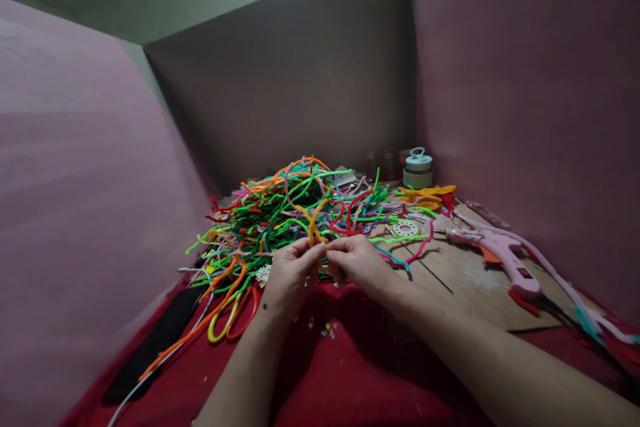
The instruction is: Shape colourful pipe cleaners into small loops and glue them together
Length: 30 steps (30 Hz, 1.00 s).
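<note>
Left hand (291,271) and right hand (361,263) grips pinch yellow-orange pipe cleaner (313,230) close together, likely for fine control; glue gun (507,257) right.

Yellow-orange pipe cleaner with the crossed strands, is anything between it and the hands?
Nothing visible stands between: the left hand and right hand pinch the yellow-orange pipe cleaner low down. The multicoloured pipe-cleaner pile lies beyond.
</note>
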### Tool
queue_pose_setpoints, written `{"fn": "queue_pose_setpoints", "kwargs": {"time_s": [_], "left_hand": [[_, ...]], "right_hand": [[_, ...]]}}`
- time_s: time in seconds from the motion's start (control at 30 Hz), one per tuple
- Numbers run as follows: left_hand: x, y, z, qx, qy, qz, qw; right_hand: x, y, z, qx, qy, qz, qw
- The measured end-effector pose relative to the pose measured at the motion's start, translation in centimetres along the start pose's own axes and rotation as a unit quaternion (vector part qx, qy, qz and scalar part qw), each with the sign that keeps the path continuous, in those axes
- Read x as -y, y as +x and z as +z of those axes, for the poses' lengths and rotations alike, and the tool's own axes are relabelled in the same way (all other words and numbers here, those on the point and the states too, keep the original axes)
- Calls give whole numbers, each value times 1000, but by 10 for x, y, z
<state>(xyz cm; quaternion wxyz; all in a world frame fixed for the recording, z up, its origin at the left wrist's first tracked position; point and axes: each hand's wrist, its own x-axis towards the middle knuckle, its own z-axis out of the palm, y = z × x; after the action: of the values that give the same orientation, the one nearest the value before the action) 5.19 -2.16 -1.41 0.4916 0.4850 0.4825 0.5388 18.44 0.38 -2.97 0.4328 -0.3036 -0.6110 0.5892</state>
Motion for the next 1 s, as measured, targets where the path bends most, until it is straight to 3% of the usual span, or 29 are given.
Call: {"fn": "queue_pose_setpoints", "kwargs": {"time_s": [0.13,0.27,0.43,0.57,0.67,0.73,1.0], "left_hand": [[0,0,0,-35,-45,16,998],[-2,1,0,7,-97,-11,995],[-2,1,1,11,-80,-25,996],[-2,0,0,-1,-102,-13,995],[-3,0,-3,14,-114,-15,993],[-4,0,-5,25,-111,-16,993],[-5,0,-1,13,-139,19,990]], "right_hand": [[0,0,0,14,-58,-1,998],[-1,0,0,9,-90,-10,996],[-2,1,1,15,-84,-13,996],[0,-1,2,52,40,52,997],[0,-1,-1,125,181,114,969],[-1,0,-3,149,221,133,955],[-2,-1,-3,88,234,112,962]]}}
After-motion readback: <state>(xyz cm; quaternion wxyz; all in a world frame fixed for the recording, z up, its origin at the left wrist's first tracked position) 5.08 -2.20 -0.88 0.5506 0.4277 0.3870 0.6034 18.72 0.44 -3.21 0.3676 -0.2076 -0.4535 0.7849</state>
